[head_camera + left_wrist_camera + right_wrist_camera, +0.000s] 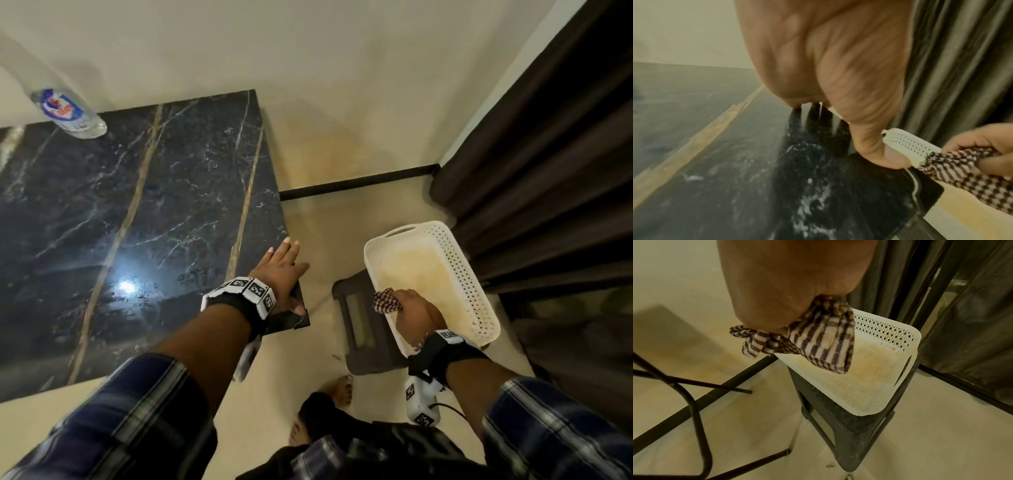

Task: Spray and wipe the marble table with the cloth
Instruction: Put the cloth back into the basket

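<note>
The dark marble table (pixel 137 212) with gold veins fills the left of the head view. My left hand (pixel 282 270) lies flat on its near right corner, fingers straight. A clear spray bottle (pixel 68 113) with a blue label stands at the table's far left. My right hand (pixel 416 310) grips a bunched checked cloth (pixel 386 300) over the near corner of the white basket (pixel 479 281). In the right wrist view the cloth (pixel 818 345) hangs from my fist above the basket (pixel 890 386). The left wrist view shows the cloth (pixel 962 170) beside the table corner (pixel 859 186).
The white perforated basket sits on a dark plastic stool (pixel 359 329) to the right of the table. Dark curtains (pixel 548 137) hang at the right. Black metal table legs (pixel 694 410) stand on the cream floor (pixel 325 212). My feet (pixel 339 390) are near the stool.
</note>
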